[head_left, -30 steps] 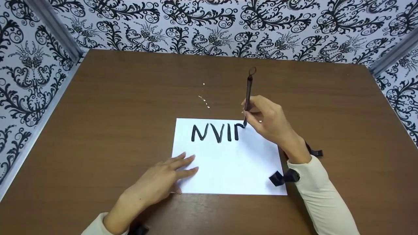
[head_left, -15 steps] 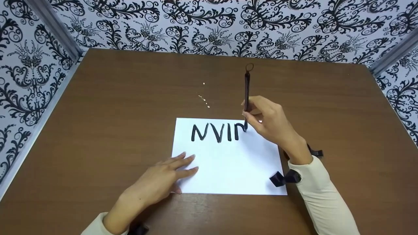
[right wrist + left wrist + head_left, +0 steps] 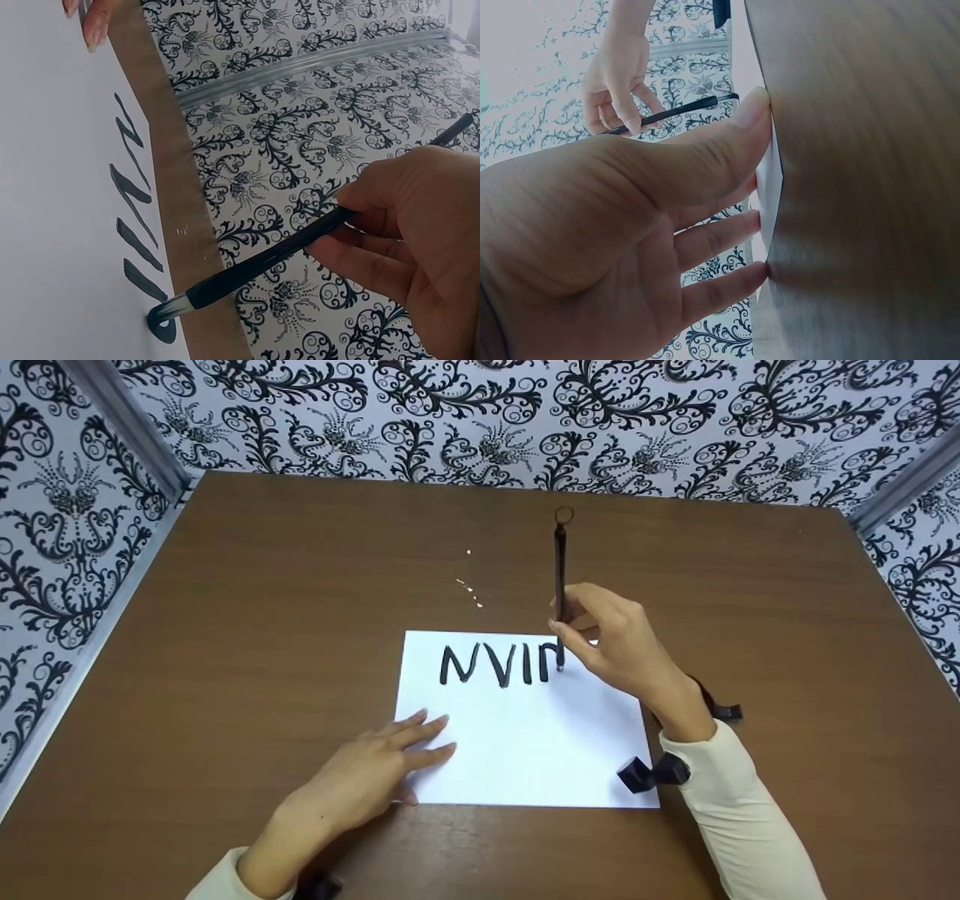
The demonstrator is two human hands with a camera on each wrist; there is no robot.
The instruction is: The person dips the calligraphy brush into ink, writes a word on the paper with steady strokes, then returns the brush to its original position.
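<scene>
A slim black ink brush (image 3: 560, 562) with a loop at its top end stands nearly upright in my right hand (image 3: 622, 645), pinched between thumb and fingers. Its pale bristles (image 3: 178, 305) end in dark ink at the curve of a P-like letter in the right wrist view. Bold black strokes (image 3: 496, 666) reading N, V, I and this curved letter run along the upper part of a white sheet of paper (image 3: 517, 750). My left hand (image 3: 364, 776) rests on the sheet's lower left edge, fingers spread and fairly straight, thumb at the edge.
The sheet lies on a brown wooden table (image 3: 285, 585). Several small pale specks (image 3: 469, 590) dot the tabletop beyond the paper. Black-and-white patterned walls (image 3: 480, 427) border the table at the back and sides. A black wrist-camera piece (image 3: 652, 774) overhangs the sheet's right edge.
The brush tip has moved down and then slightly left, carrying the last letter's curve downward. My right hand has shifted a little left with it. The left hand and the paper stay put.
</scene>
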